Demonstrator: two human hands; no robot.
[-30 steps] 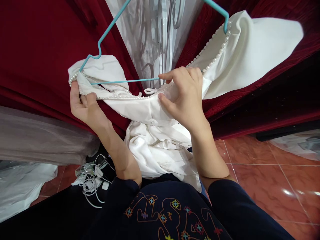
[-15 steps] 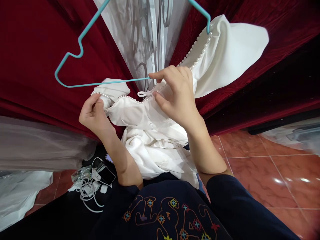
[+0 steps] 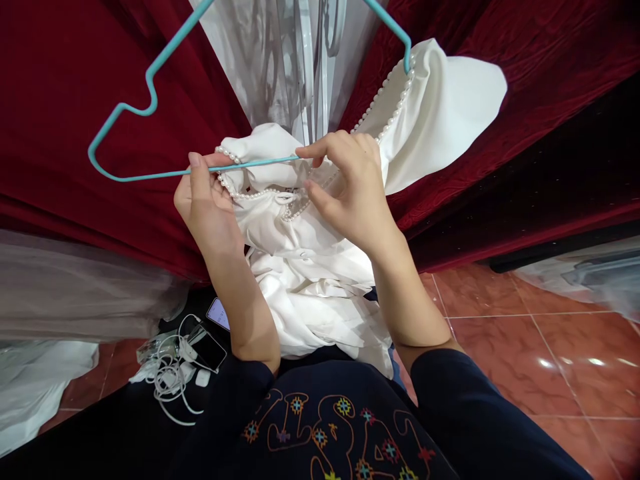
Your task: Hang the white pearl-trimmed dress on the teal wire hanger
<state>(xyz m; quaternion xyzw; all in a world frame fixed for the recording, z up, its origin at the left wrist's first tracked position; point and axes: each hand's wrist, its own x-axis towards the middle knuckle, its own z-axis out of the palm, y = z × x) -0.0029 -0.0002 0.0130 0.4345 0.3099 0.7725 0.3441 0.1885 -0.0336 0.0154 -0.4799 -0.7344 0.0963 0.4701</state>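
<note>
- Nearest, below the hanger (image 3: pixel 150 177), is the dark shirt (image 3: pixel 350 413) with coloured stitching, its lower part cut off by the bottom edge.
- Below the hanger's left end, a tangle of white cables (image 3: pixel 173 383) lies on a black surface (image 3: pixel 125 427) beside a dark-screened phone (image 3: pixel 210 348); the crumpled clear wrapper near them is hard to make out. A lit phone (image 3: pixel 219 313) is partly covered by the left forearm.
- Beneath the hanger's lower bar, the white garment (image 3: pixel 305 267) lies bunched. Its pearl-edged top rises to the bar, and one side hangs from the hanger's right end, whose tip is hidden inside.
- The left hand (image 3: pixel 210 210) is at the left part of the bar, nearly closed, thumb over the bar and index finger along the pearl edging; how firmly it grips, and what the curled fingers hold, I cannot tell.
- The right hand (image 3: pixel 355 190) is half open farther right, fingertips at the bar, thumb apart below, over the garment. It hides the bar beyond and some of the neckline.
- The hanger's top is cut off by the upper edge.
- Behind the hanger are red curtains (image 3: pixel 75 80) and white sheer fabric (image 3: pixel 250 60).
</note>
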